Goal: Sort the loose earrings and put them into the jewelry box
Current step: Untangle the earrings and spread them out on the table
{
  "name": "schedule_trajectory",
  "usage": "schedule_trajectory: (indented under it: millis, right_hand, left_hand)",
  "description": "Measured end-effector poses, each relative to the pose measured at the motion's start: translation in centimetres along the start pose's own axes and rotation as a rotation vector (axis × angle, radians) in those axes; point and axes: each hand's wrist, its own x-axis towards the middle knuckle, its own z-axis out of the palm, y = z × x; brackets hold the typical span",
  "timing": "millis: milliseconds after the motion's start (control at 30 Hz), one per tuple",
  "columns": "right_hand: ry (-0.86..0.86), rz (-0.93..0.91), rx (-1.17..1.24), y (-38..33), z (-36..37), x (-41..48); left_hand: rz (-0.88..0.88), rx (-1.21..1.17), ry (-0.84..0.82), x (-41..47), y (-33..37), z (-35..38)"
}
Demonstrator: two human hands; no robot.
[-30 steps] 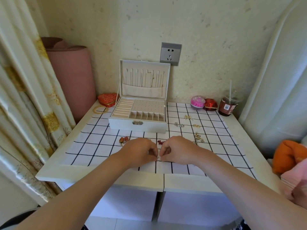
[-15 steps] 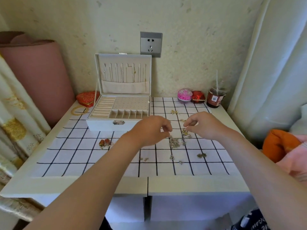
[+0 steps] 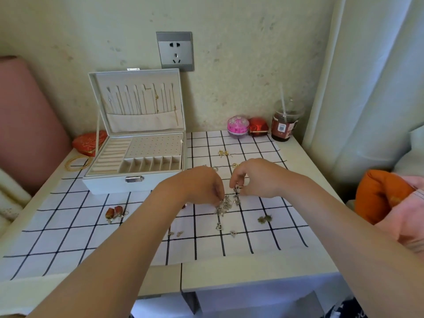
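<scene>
The left hand [image 3: 202, 187] and right hand [image 3: 254, 177] each pinch a bit of the tangled silver earrings [image 3: 226, 204] on the cloth [image 3: 68, 237], likely to pull them apart; the jewelry box [image 3: 110, 184] sits open nearby, ready for them.

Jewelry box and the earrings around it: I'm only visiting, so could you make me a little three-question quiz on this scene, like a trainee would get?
1. True or false: the jewelry box has its lid open.
2. Where does the red earring pair lie? A) inside the box; B) on the checked cloth, in front of the box; C) hanging in the lid.
3. What do the left hand and right hand pinch at?
Key: 1 true. 2 B. 3 the cluster of silver earrings on the cloth.
</scene>
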Motion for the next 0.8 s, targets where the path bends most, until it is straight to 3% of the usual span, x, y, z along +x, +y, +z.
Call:
schedule_trajectory:
  millis: [267, 367, 533, 667, 800]
  right_hand:
    - [-0.047, -0.042, -0.079, -0.5, 0.1, 0.5]
    - [0.015, -0.028, 0.084, -0.3, 0.0, 0.6]
    - [0.272, 0.068, 0.512, -0.4, -0.7, 0.7]
    - [0.204, 0.116, 0.741, -0.9, -0.6, 0.5]
    - [0.162, 0.122, 0.689, -1.2, -0.1, 0.7]
  left_hand:
    - [0.003, -0.036, 0.029, -0.1, -1.4, 0.1]
    - [0.015, -0.112, 0.163, 0.0, -1.6, 0.2]
    - [0.073, -0.378, 0.370, -0.1, -0.9, -0.4]
    - [0.104, -0.450, 0.486, -0.1, -0.7, -0.6]
    - [0.083, -0.411, 0.449, -0.6, -1.3, -0.9]
